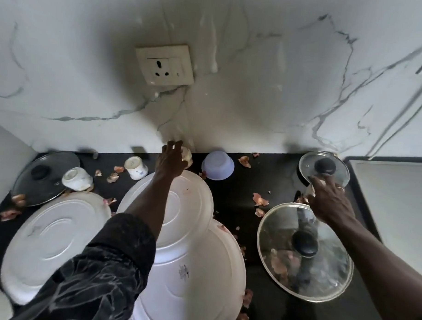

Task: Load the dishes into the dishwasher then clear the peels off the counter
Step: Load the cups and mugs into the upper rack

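Black counter [229, 208], foot of a marble wall. Count: 3 glass lids, 3 white plates, 3 cups, 1 bowl. The peels [112, 178] are too scattered to count.

Far left: left lid [40, 177], black knob. The left cup [77, 179] lies on its side, touching the lid's right rim. Just nearer is the left plate [54, 245], upside down. Pinkish-brown peels lie between this cup and the second cup [136, 168], white with a blue mark, tipped over.

Centre: the left hand [170, 158] reaches over the middle plate [179, 213] to the third cup [187, 156], cream, tilted, at the wall's foot. Fingers are spread and lightly curved across the cup's left side; cannot tell whether they clasp it. The middle plate overlaps the near plate [196, 267].

Lavender bowl [218, 165], upside down, sits just right of the third cup.

Right: big lid [305, 251], with peels showing through the glass. The right hand [330, 202] has its fingers spread flat, tips at the near rim of the far lid [324, 167], gripping nothing visible.
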{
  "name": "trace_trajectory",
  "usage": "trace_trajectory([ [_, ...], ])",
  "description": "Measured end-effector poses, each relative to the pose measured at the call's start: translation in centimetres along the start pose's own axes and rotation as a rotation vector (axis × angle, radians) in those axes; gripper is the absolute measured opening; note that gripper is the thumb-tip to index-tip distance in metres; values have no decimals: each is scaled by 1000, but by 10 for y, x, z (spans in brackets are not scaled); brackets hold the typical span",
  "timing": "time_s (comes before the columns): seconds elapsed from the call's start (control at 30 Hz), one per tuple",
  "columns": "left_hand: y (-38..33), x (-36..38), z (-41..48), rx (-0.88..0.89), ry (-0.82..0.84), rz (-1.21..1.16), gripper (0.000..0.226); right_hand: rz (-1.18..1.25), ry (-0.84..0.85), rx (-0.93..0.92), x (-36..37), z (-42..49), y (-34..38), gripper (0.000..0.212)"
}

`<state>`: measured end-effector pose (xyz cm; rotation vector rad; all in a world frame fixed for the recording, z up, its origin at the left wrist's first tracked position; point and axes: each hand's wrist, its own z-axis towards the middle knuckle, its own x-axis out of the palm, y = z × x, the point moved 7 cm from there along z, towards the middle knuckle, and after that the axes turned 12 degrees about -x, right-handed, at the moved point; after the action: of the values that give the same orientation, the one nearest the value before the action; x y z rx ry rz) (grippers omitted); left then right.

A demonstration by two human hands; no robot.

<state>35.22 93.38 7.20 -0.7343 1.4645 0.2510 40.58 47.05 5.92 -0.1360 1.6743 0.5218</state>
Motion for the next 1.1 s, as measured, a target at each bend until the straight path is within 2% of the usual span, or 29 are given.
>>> trace_trajectory([
  [0.2,-9,18,22,-39,56,-53,69,5,7,34,1,2,0,50],
  [0.37,-12,15,21,-27,11,-65,69,0,6,19,1,4,5,56],
  [0.57,-25,-18,0,37,-87,-84,66,10,-114,-58,-16,-1,28,57],
  [0.73,-54,-28,-42,86,-58,-148,62,29,-178,-128,-33,-12,46,55],
  [0.93,-103,-7,-120,176,6,-132,61,82,-186,-157,-40,-49,48,61],
  [1.1,-159,15,-187,265,89,-139,72,111,-229,-122,-50,-97,30,55],
])
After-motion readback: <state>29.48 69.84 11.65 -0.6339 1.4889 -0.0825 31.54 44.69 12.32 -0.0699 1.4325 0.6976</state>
